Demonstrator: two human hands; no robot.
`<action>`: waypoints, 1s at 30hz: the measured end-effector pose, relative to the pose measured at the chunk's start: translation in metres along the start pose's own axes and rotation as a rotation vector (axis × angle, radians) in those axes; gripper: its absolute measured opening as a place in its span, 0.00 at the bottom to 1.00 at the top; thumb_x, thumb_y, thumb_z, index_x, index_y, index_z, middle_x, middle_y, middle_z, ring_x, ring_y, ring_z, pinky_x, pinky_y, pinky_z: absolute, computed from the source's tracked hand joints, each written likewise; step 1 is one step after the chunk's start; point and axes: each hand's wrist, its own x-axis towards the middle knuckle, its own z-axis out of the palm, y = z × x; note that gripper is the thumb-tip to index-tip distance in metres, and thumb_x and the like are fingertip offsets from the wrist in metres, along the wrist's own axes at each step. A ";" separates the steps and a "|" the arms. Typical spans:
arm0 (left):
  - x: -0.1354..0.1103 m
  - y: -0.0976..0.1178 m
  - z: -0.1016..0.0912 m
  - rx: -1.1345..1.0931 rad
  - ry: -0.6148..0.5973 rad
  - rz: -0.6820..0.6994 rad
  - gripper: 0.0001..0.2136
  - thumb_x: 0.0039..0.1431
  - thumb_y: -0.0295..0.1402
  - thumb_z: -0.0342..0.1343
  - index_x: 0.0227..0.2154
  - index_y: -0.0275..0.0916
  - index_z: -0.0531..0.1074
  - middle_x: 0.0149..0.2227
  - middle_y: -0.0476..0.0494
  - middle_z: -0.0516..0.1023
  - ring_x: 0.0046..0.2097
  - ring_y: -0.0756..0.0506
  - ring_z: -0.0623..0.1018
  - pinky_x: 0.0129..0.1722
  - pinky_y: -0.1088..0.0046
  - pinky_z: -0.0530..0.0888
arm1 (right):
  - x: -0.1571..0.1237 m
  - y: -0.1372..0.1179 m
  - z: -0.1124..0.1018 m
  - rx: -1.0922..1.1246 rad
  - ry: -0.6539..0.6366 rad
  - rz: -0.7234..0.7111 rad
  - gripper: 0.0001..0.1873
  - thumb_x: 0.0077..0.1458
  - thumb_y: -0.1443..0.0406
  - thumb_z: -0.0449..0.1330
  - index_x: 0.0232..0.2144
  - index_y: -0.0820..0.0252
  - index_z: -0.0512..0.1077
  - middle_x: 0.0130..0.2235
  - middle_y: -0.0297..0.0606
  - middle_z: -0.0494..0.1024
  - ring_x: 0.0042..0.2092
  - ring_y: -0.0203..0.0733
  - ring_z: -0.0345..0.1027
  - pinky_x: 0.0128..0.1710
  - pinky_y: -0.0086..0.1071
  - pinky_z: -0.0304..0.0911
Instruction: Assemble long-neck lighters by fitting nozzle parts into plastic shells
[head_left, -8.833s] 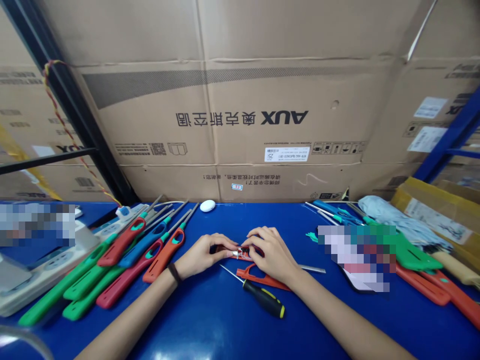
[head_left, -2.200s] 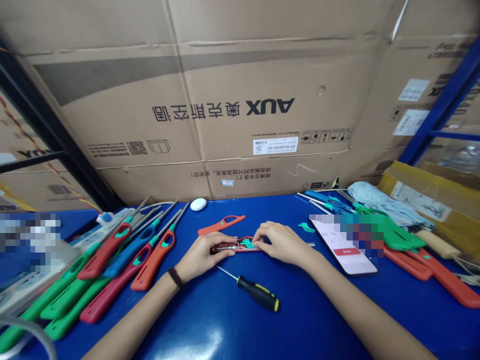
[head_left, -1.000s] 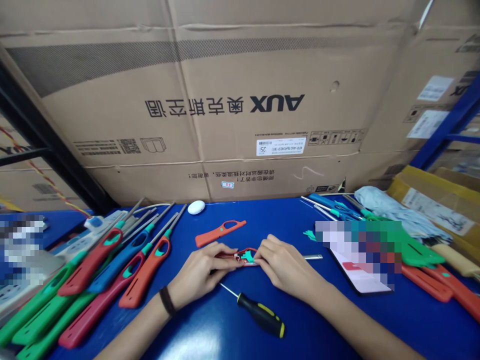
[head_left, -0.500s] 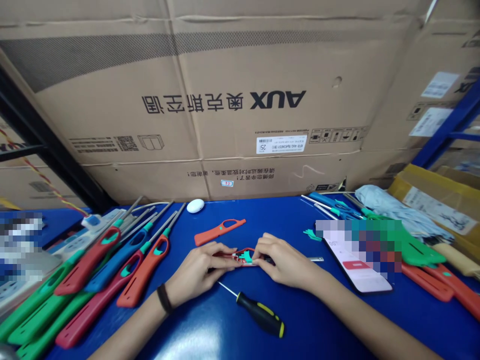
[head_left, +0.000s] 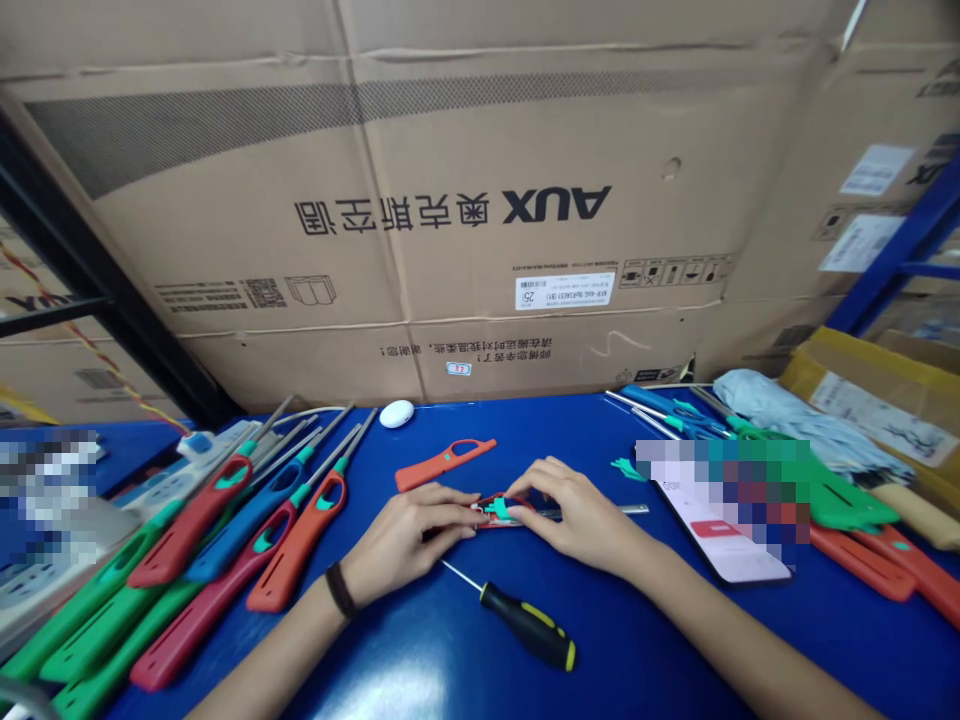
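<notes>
My left hand (head_left: 409, 535) lies over the handle end of an opened red lighter half (head_left: 487, 509) on the blue table (head_left: 420, 660), fingers pressed down on it. My right hand (head_left: 581, 512) pinches a small teal trigger piece (head_left: 497, 510) sitting in that shell. A thin metal tube (head_left: 607, 512) sticks out to the right from under my right hand. An orange cover half (head_left: 444, 464) lies just beyond. A black and yellow screwdriver (head_left: 525, 625) rests in front of my hands.
Several finished long lighters in green, red, blue and orange (head_left: 247, 520) fan out at the left. A phone (head_left: 724, 530), more lighter parts (head_left: 870, 560) and a folded umbrella (head_left: 795, 430) lie at the right. A white oval object (head_left: 396, 413) and cardboard boxes (head_left: 480, 220) stand behind.
The orange cover half, under my hands at first, now lies apart behind them. Over the last second my hands stayed on the red half, fingers shifting slightly on the teal piece.
</notes>
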 end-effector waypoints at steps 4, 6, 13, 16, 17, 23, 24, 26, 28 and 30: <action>0.001 0.001 -0.001 -0.035 -0.002 -0.109 0.12 0.60 0.33 0.54 0.46 0.44 0.70 0.44 0.47 0.77 0.44 0.47 0.77 0.45 0.71 0.74 | 0.000 -0.002 0.003 -0.101 -0.052 -0.061 0.11 0.60 0.66 0.54 0.44 0.54 0.73 0.40 0.35 0.75 0.44 0.38 0.66 0.48 0.35 0.59; 0.001 0.003 -0.002 -0.011 -0.009 -0.121 0.13 0.60 0.34 0.54 0.48 0.43 0.69 0.44 0.46 0.77 0.44 0.46 0.77 0.44 0.70 0.74 | 0.000 -0.003 0.005 -0.167 -0.067 -0.064 0.12 0.61 0.66 0.53 0.44 0.55 0.73 0.40 0.36 0.75 0.43 0.39 0.65 0.48 0.36 0.59; 0.005 0.011 -0.004 0.123 -0.088 0.007 0.13 0.63 0.30 0.47 0.49 0.43 0.69 0.47 0.44 0.73 0.46 0.46 0.74 0.46 0.69 0.73 | 0.000 -0.012 0.006 -0.333 -0.081 -0.066 0.12 0.58 0.70 0.53 0.41 0.57 0.75 0.40 0.40 0.73 0.43 0.43 0.64 0.43 0.36 0.64; 0.006 0.014 -0.005 0.132 -0.103 0.006 0.12 0.63 0.29 0.47 0.47 0.42 0.70 0.46 0.44 0.73 0.46 0.46 0.74 0.46 0.68 0.73 | -0.003 -0.016 0.009 -0.412 -0.095 -0.092 0.13 0.56 0.71 0.54 0.41 0.58 0.74 0.41 0.41 0.72 0.44 0.45 0.64 0.43 0.39 0.65; 0.006 0.014 -0.005 0.130 -0.105 0.003 0.12 0.63 0.29 0.47 0.47 0.42 0.70 0.46 0.44 0.73 0.45 0.46 0.74 0.46 0.69 0.73 | -0.005 -0.017 0.011 -0.445 -0.092 -0.108 0.14 0.55 0.71 0.54 0.42 0.59 0.73 0.41 0.42 0.73 0.44 0.46 0.64 0.44 0.40 0.65; 0.006 0.014 -0.005 0.089 -0.105 0.002 0.13 0.63 0.28 0.47 0.47 0.42 0.71 0.45 0.44 0.73 0.45 0.47 0.74 0.46 0.70 0.73 | -0.014 -0.021 0.026 -0.569 -0.051 -0.187 0.18 0.52 0.72 0.55 0.46 0.69 0.71 0.44 0.49 0.74 0.48 0.50 0.66 0.47 0.42 0.65; 0.006 0.014 -0.005 0.081 -0.106 0.005 0.13 0.63 0.28 0.47 0.47 0.42 0.71 0.45 0.44 0.73 0.45 0.47 0.74 0.47 0.70 0.73 | -0.015 -0.020 0.027 -0.557 -0.056 -0.188 0.18 0.52 0.72 0.55 0.46 0.69 0.71 0.44 0.49 0.74 0.48 0.50 0.66 0.48 0.42 0.64; 0.006 0.015 -0.005 0.072 -0.107 0.006 0.13 0.63 0.28 0.47 0.47 0.42 0.71 0.45 0.44 0.74 0.46 0.47 0.74 0.47 0.71 0.72 | -0.015 -0.017 0.026 -0.523 -0.066 -0.180 0.18 0.53 0.71 0.54 0.47 0.69 0.70 0.46 0.48 0.74 0.51 0.50 0.64 0.51 0.43 0.62; 0.006 0.015 -0.005 0.075 -0.106 0.006 0.13 0.63 0.28 0.48 0.47 0.42 0.71 0.45 0.44 0.74 0.46 0.47 0.74 0.47 0.71 0.72 | -0.014 -0.015 0.023 -0.492 -0.084 -0.161 0.19 0.54 0.72 0.53 0.49 0.66 0.69 0.46 0.47 0.74 0.51 0.49 0.64 0.52 0.44 0.61; 0.006 0.014 -0.005 0.080 -0.104 0.007 0.12 0.63 0.29 0.48 0.47 0.42 0.71 0.45 0.44 0.74 0.46 0.47 0.74 0.47 0.71 0.72 | -0.013 -0.013 0.018 -0.462 -0.104 -0.142 0.19 0.54 0.73 0.52 0.48 0.63 0.70 0.45 0.44 0.73 0.49 0.48 0.64 0.51 0.44 0.61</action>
